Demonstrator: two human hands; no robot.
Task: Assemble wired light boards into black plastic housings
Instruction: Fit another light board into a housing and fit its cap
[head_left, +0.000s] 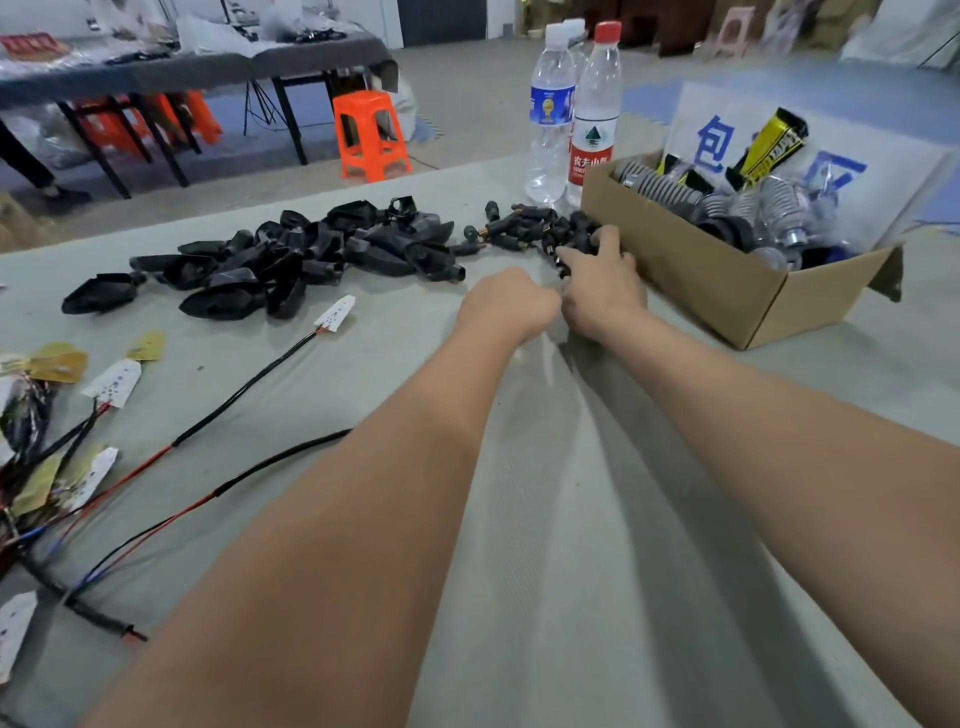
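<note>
1. Both arms stretched far out over the grey worktop (597, 519), toward the cardboard box (691, 270), taken here as the landmark.
2. Right hand (602, 283) spread palm-down on the heap of small black plugs (545, 231) just left of the box, fingertips buried among them; probably raking for one piece. Whether anything is pinched underneath cannot be told.
3. Left hand (511, 306) curled into a fist right beside the right one, knuckles touching or nearly so; contents hidden, so an empty or a full grip cannot be told.
4. Black housings (270, 262) piled in a loose heap farther left of the box, open mouths facing all ways, likely tipped out for quick picking.
5. Light boards laid well left of the box and nearer the body, wires trailing toward the worktop edge; one white board (337, 314) lying just below the housing heap, apparently staged next.
6. Two water bottles (571, 109) upright behind the box's left corner, out of the reach path.
7. Box itself full of ribbed metal lamp parts, seemingly parked for a different step.
</note>
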